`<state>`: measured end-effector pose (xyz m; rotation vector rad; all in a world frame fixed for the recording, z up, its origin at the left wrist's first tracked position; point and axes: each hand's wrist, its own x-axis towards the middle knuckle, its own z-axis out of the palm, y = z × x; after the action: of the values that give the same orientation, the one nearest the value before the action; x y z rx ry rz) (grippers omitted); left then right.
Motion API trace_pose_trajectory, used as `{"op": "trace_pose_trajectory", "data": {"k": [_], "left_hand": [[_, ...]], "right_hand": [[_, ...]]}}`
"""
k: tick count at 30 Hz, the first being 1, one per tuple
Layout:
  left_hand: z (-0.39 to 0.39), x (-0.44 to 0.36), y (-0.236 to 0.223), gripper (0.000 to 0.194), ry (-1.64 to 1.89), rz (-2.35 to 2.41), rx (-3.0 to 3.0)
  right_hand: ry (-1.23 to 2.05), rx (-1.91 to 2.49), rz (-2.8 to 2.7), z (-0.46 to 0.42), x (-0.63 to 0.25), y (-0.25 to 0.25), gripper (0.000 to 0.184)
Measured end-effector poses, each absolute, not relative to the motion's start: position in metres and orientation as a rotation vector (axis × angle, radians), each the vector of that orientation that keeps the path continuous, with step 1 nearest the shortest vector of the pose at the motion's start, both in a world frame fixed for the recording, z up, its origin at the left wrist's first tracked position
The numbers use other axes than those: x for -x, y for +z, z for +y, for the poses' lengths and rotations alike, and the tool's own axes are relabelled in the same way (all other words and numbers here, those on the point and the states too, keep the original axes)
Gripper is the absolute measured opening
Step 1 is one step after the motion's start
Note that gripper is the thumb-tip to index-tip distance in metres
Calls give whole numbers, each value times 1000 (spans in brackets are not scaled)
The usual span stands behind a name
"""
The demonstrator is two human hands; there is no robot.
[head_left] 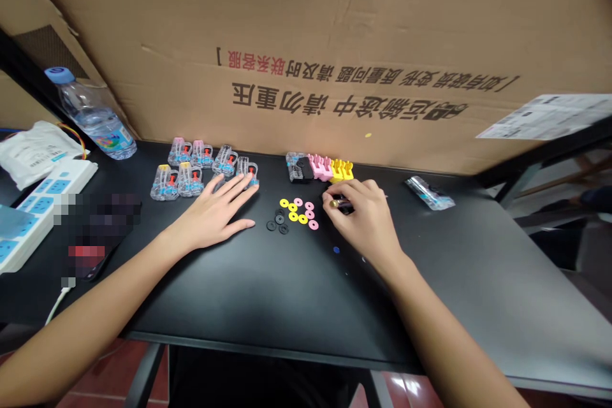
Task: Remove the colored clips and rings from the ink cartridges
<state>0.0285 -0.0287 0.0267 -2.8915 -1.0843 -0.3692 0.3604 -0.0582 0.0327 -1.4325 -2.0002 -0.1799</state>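
My left hand [215, 213] lies flat on the black table [296, 293], fingers stretched out, fingertips touching one of several clear plastic parts with blue and red insides [191, 169]. My right hand [363, 217] is curled, pinching a small dark, brass-tipped piece [340, 204] against the table. Between my hands lie small rings in yellow, pink and black [294, 213]. Just behind them stands a row of black, pink and yellow plastic blocks [320, 167].
A large cardboard sheet [335, 44] leans along the table's back. A water bottle [93, 115], a white power strip [33, 210] and a phone [90, 248] sit at the left. A clear wrapped part [430, 193] lies at the right. A tiny blue dot [336, 250] is near my right wrist.
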Motion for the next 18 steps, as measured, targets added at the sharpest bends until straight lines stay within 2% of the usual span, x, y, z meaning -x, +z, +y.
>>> {"op": "trace_pose_trajectory", "data": {"k": [2,6,18], "left_hand": [[-30,-30,27,67,-350,-1111,2855],[-30,-31,30,55,-326,-1156,2831],[-20,-17,31,51,-390,-1213,2827]], "right_hand": [[-181,1423,-2004,-59,-359,33,13],[-187,1407,-2006,-59,-358,32,12],[-141,1402,-2048,-59,-356,29,10]]}}
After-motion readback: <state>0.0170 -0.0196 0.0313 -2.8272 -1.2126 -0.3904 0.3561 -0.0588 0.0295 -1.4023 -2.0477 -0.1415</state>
